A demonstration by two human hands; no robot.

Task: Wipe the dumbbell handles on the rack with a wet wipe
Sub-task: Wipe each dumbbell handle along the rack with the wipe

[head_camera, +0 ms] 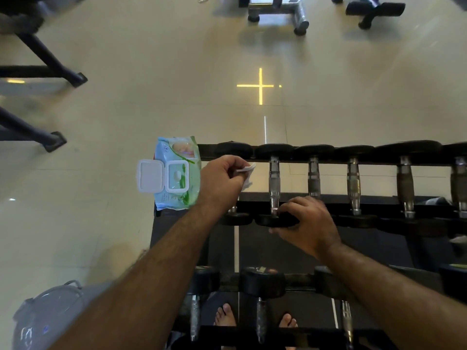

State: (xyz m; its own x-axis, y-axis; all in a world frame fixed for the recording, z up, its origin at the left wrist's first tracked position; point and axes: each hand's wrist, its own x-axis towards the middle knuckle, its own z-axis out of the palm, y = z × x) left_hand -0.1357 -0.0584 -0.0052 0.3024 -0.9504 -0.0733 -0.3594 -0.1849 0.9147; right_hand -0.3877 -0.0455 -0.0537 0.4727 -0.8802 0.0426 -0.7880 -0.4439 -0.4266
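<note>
A black rack (379, 161) carries a row of dumbbells with chrome handles on its top tier. My left hand (222, 181) is closed over the leftmost dumbbell's handle with a white wet wipe (249, 171) wrapped under its fingers; that handle is mostly hidden. My right hand (307, 224) grips the near black head (271, 220) of the second dumbbell, whose chrome handle (274, 184) lies bare. A wipes pack (177, 173) with its white lid flipped open lies on the rack's left end.
More dumbbells (353, 183) fill the top tier to the right, and a lower tier (261, 284) holds others near my bare feet. A grey bag (48, 314) sits at bottom left. Bench legs (50, 61) stand at left and gym equipment (278, 13) across the tiled floor.
</note>
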